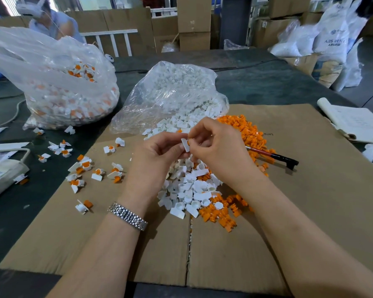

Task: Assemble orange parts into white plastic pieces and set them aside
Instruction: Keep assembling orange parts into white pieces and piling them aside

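Both hands are raised above the middle of the cardboard sheet (289, 211), meeting over the loose heap. The left hand (157, 151) pinches a white plastic piece (185, 144) between thumb and curled fingers. The right hand (213, 145) closes its fingers on an orange part (188, 142) at that piece's upper edge — the two items touch. How far the orange part is seated cannot be told.

Below the hands lies a heap of white pieces (190, 188), with loose orange parts (248, 134) along its right and near edges. Assembled pieces (84, 166) lie scattered to the left, on the cardboard and the dark tabletop (267, 82). A clear bag of white pieces (172, 93) sits behind the heap — a second bag of assembled pieces (58, 82) stands far left. A brush (274, 155) rests on the orange parts at right.
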`<state>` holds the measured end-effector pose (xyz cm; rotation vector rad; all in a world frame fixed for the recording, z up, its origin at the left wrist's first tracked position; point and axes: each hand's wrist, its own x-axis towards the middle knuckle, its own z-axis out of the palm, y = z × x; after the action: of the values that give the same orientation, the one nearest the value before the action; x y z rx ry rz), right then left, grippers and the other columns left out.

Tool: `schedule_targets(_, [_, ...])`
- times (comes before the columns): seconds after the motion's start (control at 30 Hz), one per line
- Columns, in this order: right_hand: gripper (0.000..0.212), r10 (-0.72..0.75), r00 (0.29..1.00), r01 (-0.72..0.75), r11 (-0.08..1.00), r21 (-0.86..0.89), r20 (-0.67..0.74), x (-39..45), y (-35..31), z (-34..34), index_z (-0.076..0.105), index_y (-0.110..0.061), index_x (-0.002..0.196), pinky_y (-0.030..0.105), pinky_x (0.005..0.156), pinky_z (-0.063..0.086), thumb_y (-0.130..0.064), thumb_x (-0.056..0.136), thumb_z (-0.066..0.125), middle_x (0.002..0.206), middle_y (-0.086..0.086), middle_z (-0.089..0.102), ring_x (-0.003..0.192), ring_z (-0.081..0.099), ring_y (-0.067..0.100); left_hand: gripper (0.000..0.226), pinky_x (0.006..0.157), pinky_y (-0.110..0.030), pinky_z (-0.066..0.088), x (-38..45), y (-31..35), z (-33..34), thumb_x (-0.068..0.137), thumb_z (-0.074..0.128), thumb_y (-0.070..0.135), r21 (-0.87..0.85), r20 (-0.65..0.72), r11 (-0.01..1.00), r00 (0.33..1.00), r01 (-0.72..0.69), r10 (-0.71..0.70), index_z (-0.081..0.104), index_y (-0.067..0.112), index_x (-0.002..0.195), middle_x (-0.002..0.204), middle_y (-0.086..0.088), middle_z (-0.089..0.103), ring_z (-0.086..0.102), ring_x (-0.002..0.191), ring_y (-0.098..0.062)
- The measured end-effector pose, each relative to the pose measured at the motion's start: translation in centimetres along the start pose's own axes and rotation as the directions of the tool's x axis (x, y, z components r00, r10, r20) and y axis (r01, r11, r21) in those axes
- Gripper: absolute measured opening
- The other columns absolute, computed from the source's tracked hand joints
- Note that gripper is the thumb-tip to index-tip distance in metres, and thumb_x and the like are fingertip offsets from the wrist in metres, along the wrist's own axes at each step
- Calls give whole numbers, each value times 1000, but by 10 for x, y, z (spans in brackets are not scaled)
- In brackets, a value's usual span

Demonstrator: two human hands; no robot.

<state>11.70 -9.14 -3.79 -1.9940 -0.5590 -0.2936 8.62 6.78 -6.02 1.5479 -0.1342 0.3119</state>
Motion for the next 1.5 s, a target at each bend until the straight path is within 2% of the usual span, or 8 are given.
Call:
schedule_targets(0.1, [6,73,997,-77,990,121,32,1,-2,-3,66,-17,93,20,54,51,-14,90,70,76,1,71,62,71,12,17,82,-26,60,0,0,1,93,71,6,11,-2,1000,1000,5,-5,78,15,105,102,-4,80,77,93,-24])
schedule_targets(0.3, [32,-19,962,-27,986,163,273,2,-3,-25,69,-23,119,20,78,56,-16,88,75,95,0,67,82,67,13,19,73,-22,60,4,5,-9,81,68,1,-410,92,880,970,241,-223,82,11,90,90,-12,78,76,81,-20])
schedule_targets(0.6, [23,-82,988,73,995,72,133,0,-3,-19,75,-15,108,34,80,59,-18,85,78,88,-1,73,84,71,12,20,75,-23,61,4,6,-8,76,70,1,-397,88,898,982,188,-167,83,12,87,95,-11,79,77,83,-20])
schedule_targets(0.83, [23,-101,992,99,995,26,81,1,-1,-17,75,-14,108,21,79,57,-17,86,77,88,-4,71,82,68,7,19,79,-27,61,5,7,-9,82,72,5,-442,96,864,970,243,-224,78,-2,99,103,-19,77,76,90,-25])
schedule_targets(1.13, [22,-150,981,164,981,-106,125,0,0,-11,74,-16,109,14,79,53,-17,87,77,89,-6,69,83,65,4,9,80,-27,61,6,5,-11,69,84,7,-354,39,897,963,263,-267,80,7,77,92,-18,78,77,91,-30])
schedule_targets(1.27, [32,-44,986,72,983,-170,162,4,3,-19,69,-23,115,14,78,51,-32,85,78,96,-10,67,86,63,3,12,75,-27,62,7,5,-11,65,84,3,-406,1,863,945,301,-328,78,3,75,94,-21,78,77,93,-35])
schedule_targets(1.4, [53,294,955,-189,723,-664,48,7,18,-41,57,-20,121,42,92,51,-55,83,72,119,2,57,107,57,20,29,68,-24,61,7,7,-13,66,84,2,-450,-32,829,921,333,-387,71,-4,92,92,-21,77,77,93,-38])
schedule_targets(1.5, [68,441,898,-267,554,-788,6,4,22,-42,48,-20,129,53,99,45,-60,79,73,130,9,53,122,50,31,30,64,-23,60,6,7,-13,69,84,6,-413,-24,843,921,345,-389,71,-1,96,89,-15,78,78,89,-34])
